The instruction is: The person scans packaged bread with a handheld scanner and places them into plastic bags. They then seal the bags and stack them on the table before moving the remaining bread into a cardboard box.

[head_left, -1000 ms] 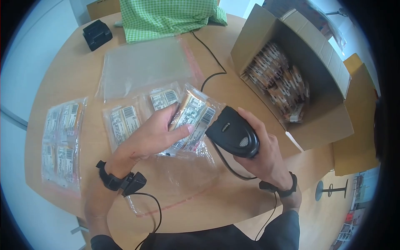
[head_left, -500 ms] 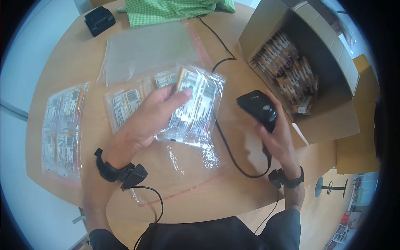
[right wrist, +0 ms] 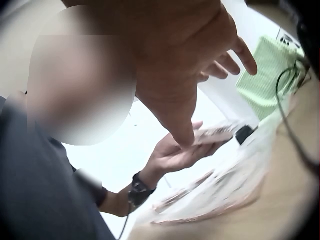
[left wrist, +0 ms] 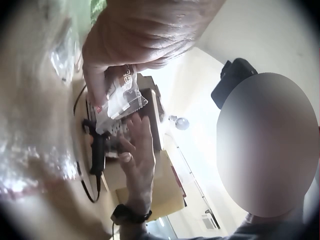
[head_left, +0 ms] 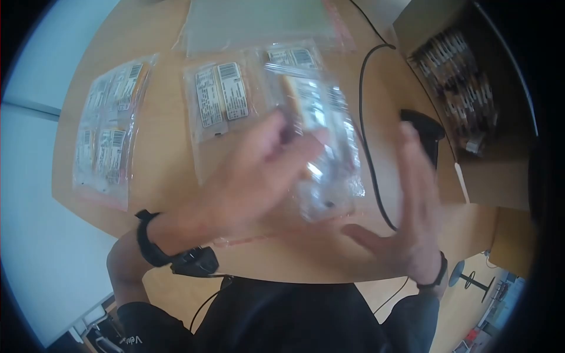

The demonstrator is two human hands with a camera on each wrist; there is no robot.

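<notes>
My left hand (head_left: 253, 170) pinches a clear-wrapped packet (head_left: 312, 100) with a barcode label, thumb across its face. The packet is blurred and tilted above the table. My right hand (head_left: 415, 217) holds nothing; its fingers are straight and the thumb stands apart, to the right of the packet. Just beyond those fingers a black barcode scanner (head_left: 421, 126) lies on the table, partly hidden by the hand; the left wrist view also shows the scanner (left wrist: 97, 150) with its cable. Under and beyond my left hand lies a clear bag with labelled packets (head_left: 220, 94) inside.
Another filled bag (head_left: 112, 129) lies at the left of the table. Flat clear bags (head_left: 253, 26) are at the back. An open cardboard box (head_left: 491, 176) with many packets stands at right. The scanner cable (head_left: 364, 117) runs along the table.
The right hand has let go of the scanner, now on the table near the box, and has opened. The left hand still holds the packet, now lower and further right in the lowered head view.
</notes>
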